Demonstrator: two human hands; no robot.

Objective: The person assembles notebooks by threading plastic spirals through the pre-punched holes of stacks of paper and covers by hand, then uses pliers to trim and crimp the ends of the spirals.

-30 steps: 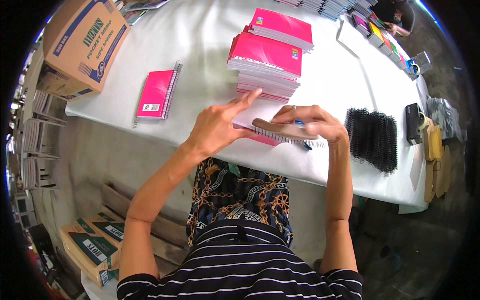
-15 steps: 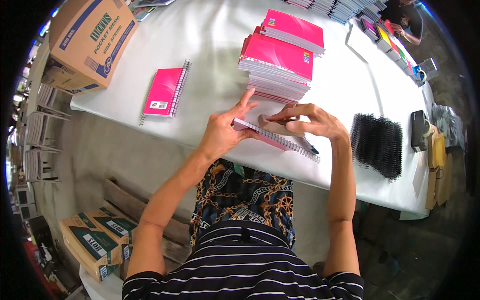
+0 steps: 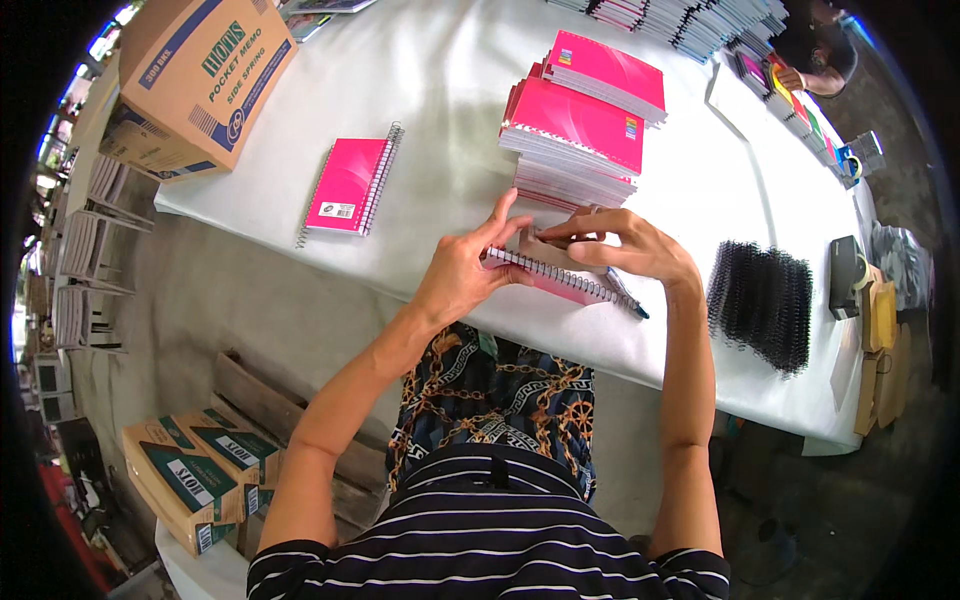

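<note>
My left hand (image 3: pixel 465 268) grips a pink spiral notebook (image 3: pixel 565 286) at its left end, thumb below and index finger stretched away from me. The notebook stands on edge on the table, its metal coil (image 3: pixel 560 272) running along the upper side. Over the far side of it, my right hand (image 3: pixel 635 245) is bent with fingers closed near a grey-brown piece (image 3: pixel 540 245), whose kind I cannot make out. A slim pen-like tool (image 3: pixel 628 294) with a dark tip slants out below my right hand. What my right fingertips hold is hidden.
Behind my hands stands a stack of pink notebooks (image 3: pixel 575 125). Another spiral notebook (image 3: pixel 347 185) lies to the left, near a large carton (image 3: pixel 205 85). A heap of black coils (image 3: pixel 762 305) is to the right. Far right, another person's hand (image 3: pixel 792 78) touches colourful notebooks.
The coil's loose right end, which stuck out past the notebook, no longer shows there. The pen-like tool is more exposed. The whole view has shifted slightly.
</note>
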